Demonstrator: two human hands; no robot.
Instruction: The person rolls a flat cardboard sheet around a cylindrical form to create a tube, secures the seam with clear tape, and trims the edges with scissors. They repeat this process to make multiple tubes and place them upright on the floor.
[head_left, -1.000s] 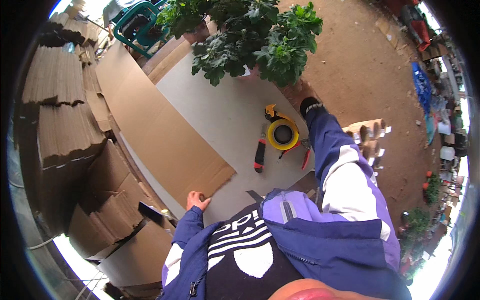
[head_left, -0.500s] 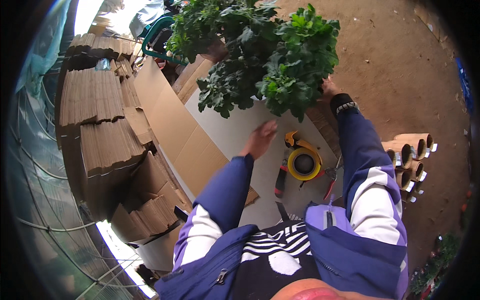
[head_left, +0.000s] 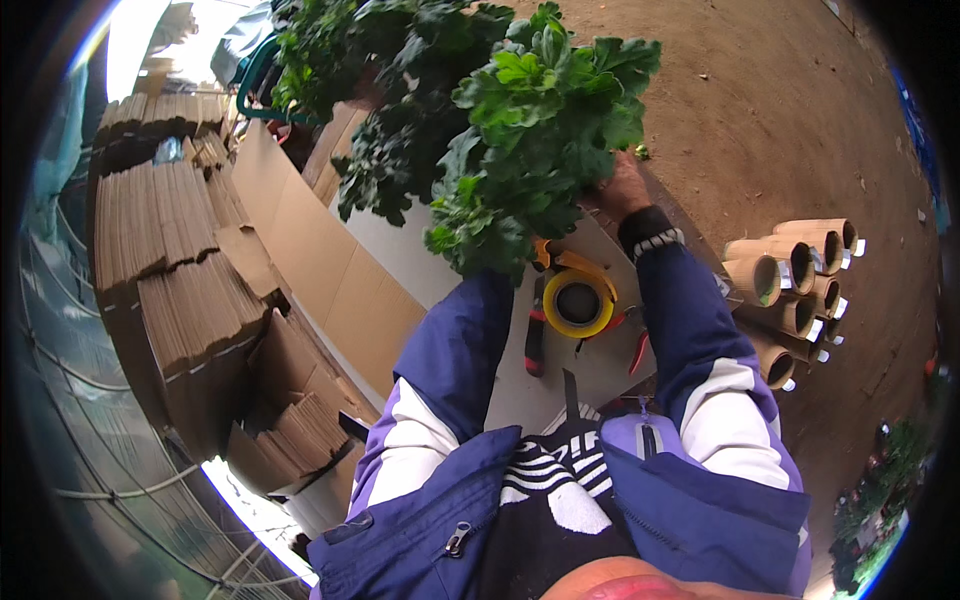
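Note:
A large leafy green plant [head_left: 545,110] stands out at the top centre, its bright leaves close to me. My right hand [head_left: 624,188] grips it low on its right side, with the fingertips lost under the leaves. My left forearm [head_left: 455,325] reaches up beneath the foliage, and the leaves cover my left hand completely. Just below the plant, a yellow tape dispenser [head_left: 578,302] lies on a pale board [head_left: 505,385]. Beside it are a red-and-black handled tool [head_left: 535,340] and a red-handled cutting tool [head_left: 640,350].
Darker leafy plants [head_left: 410,125] crowd behind on the left. A long cardboard sheet [head_left: 330,265] borders the board, with stacked flat cardboard [head_left: 160,220] beyond it. Several brown cardboard tubes [head_left: 795,260] lie on the dirt floor [head_left: 760,120] at right. Decorated greenery [head_left: 870,510] sits lower right.
The bright plant looks larger and nearer, and has shifted left. My right hand has moved left with it. My left hand, visible before, has gone under the leaves. The whole view has shifted slightly.

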